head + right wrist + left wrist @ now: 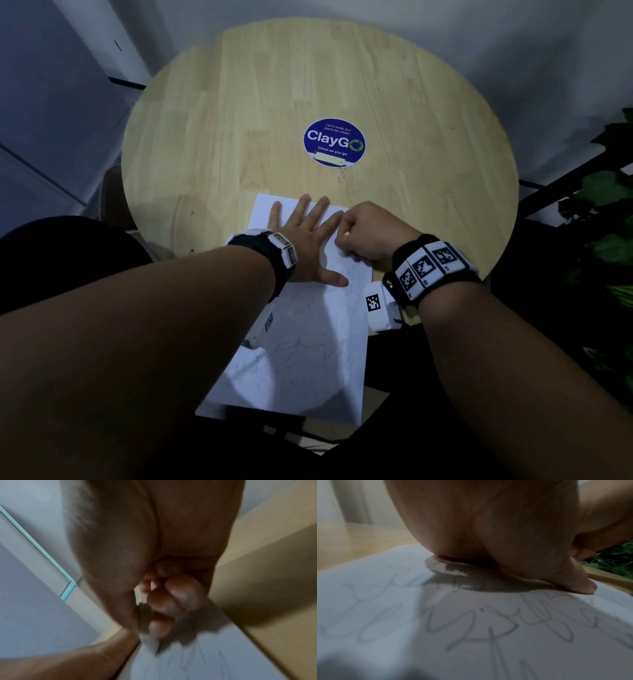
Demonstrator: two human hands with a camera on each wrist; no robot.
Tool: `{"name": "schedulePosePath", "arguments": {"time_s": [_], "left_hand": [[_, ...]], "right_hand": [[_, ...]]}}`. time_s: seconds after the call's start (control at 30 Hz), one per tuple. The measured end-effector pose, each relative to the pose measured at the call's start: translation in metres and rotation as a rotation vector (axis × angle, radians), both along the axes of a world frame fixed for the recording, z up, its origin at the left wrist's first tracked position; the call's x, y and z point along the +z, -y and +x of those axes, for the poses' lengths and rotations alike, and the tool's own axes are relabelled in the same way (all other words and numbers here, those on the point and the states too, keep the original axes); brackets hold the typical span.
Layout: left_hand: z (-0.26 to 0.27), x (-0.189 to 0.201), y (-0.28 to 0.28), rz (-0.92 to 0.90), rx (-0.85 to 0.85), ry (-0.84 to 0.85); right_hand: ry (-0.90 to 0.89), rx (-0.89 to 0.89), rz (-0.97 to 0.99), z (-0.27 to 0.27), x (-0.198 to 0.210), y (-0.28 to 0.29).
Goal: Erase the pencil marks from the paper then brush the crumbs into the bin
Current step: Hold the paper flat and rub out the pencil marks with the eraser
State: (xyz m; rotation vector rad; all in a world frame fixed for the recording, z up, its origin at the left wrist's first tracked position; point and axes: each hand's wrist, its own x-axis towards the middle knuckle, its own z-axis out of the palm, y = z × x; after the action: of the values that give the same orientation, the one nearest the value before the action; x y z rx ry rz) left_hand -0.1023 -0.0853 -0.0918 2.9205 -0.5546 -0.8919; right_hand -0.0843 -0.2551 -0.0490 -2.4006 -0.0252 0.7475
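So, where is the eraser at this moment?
In the right wrist view the eraser is pinched in the right hand, its tip on the paper. In the head view the hand hides it, beside the left hand.

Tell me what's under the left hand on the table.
The left hand lies flat, fingers spread, on the white paper, which carries pencil scribbles. Any marks beneath the palm are covered, as is the wooden table under the sheet.
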Motion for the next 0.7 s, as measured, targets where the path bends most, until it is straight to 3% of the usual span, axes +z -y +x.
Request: {"name": "schedulePosePath", "arguments": {"time_s": [0.07, 0.2, 0.33, 0.4, 0.53, 0.7], "left_hand": [[0.000, 0.001, 0.001, 0.001, 0.001, -0.007], [0.000, 0.002, 0.001, 0.003, 0.003, -0.002], [0.000, 0.002, 0.000, 0.001, 0.003, -0.006], [0.000, 0.003, 0.000, 0.007, 0.000, -0.009], [0.000, 0.001, 0.001, 0.008, -0.002, 0.001], [0.000, 0.002, 0.001, 0.006, 0.000, 0.001]], "right_hand": [[-0.030, 0.016, -0.003, -0.002, 0.002, 0.000], [0.230, -0.100, -0.071, 0.006, -0.004, 0.000], [-0.041, 0.000, -0.007, -0.002, 0.002, 0.000], [-0.072, 0.002, 0.009, -0.004, 0.003, 0.000], [0.213, -0.132, -0.055, 0.004, -0.003, 0.000], [-0.073, 0.017, -0.019, -0.003, 0.003, -0.001]]}}
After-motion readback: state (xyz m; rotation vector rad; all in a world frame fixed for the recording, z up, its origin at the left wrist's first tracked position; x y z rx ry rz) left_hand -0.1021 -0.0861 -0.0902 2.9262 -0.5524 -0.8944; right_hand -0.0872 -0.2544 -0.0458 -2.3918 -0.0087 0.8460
